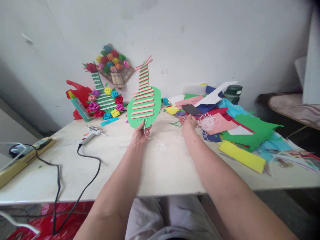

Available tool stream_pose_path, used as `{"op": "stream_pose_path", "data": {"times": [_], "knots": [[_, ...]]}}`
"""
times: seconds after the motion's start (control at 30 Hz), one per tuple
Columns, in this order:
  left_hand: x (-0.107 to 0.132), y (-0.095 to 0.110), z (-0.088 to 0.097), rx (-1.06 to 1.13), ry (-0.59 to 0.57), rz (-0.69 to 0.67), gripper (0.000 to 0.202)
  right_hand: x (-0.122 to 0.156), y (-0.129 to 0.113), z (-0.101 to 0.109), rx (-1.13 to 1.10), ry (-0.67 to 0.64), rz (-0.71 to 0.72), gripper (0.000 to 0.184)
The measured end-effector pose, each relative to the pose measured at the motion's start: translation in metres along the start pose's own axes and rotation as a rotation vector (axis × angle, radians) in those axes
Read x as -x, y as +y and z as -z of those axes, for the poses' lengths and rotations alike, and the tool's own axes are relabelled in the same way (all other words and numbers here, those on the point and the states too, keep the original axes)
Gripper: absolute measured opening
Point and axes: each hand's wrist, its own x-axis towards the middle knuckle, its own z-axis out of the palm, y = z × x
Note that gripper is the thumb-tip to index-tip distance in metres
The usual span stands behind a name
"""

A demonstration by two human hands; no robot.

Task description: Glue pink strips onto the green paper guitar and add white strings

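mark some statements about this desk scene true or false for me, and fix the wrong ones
1. The left hand holds the green cutout near its lower edge. True.
2. The right hand also grips the green cutout. False: it is apart from it, beside the tangled white string.
3. Pink strips run across the green cutout. True.
4. The glue gun lies to the right of both hands. False: it lies to their left, on the table.
5. The glue gun's cord is black. True.

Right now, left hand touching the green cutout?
Touching. The head view shows the left hand gripping the green cutout by its bottom edge, thumb over the front.
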Motion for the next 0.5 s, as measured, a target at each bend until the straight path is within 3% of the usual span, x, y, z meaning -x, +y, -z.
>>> {"op": "stream_pose_path", "data": {"times": [0.13,0.3,0.37,0.5], "knots": [[-0.002,0.001,0.002,0.011,0.008,-0.024,0.022,-0.005,-0.002,0.004,0.095,0.008,0.115,0.020],[0.000,0.002,-0.001,-0.071,0.066,-0.005,0.018,-0.008,0.000,0.005,0.343,-0.051,0.369,0.021],[0.001,0.002,-0.002,-0.111,0.070,-0.004,0.017,-0.004,0.001,0.002,0.355,-0.143,0.368,0.019],[-0.001,0.002,0.000,-0.195,0.042,-0.023,0.018,0.009,0.000,-0.005,0.320,-0.298,0.202,0.015]]}}
